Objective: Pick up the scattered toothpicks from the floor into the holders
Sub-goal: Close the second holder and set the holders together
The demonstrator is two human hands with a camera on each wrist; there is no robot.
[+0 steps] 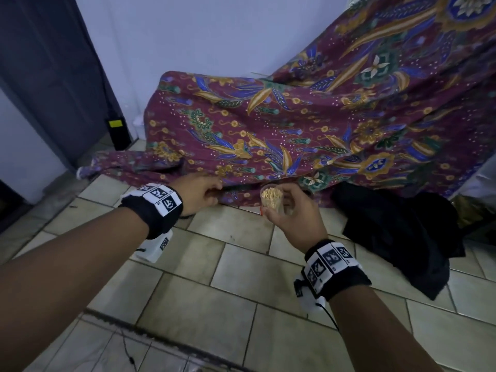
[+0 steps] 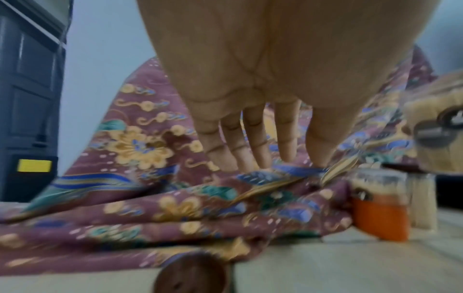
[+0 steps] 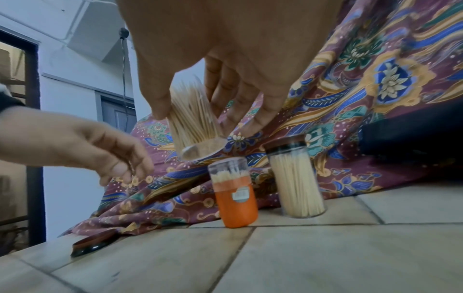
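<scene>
My right hand (image 1: 279, 206) grips a clear holder (image 1: 271, 198) packed with toothpicks, lifted off the floor and tilted; in the right wrist view thumb and fingers (image 3: 238, 119) curl round this holder (image 3: 192, 111). Below it on the tiles stand an orange holder (image 3: 235, 196) and a taller clear holder (image 3: 296, 182) with a dark cap, both full of toothpicks. My left hand (image 3: 125, 174) hovers to the left with loosely bent fingers and holds nothing; its fingertips (image 2: 260, 158) reach the patterned cloth (image 2: 150, 208). A dark round lid (image 3: 92, 245) lies on the floor.
The patterned maroon cloth (image 1: 268, 130) drapes over something low against the wall and spills onto the tiled floor (image 1: 214, 304). A black garment (image 1: 402, 232) lies at the right. A dark door (image 1: 53, 76) stands at the left.
</scene>
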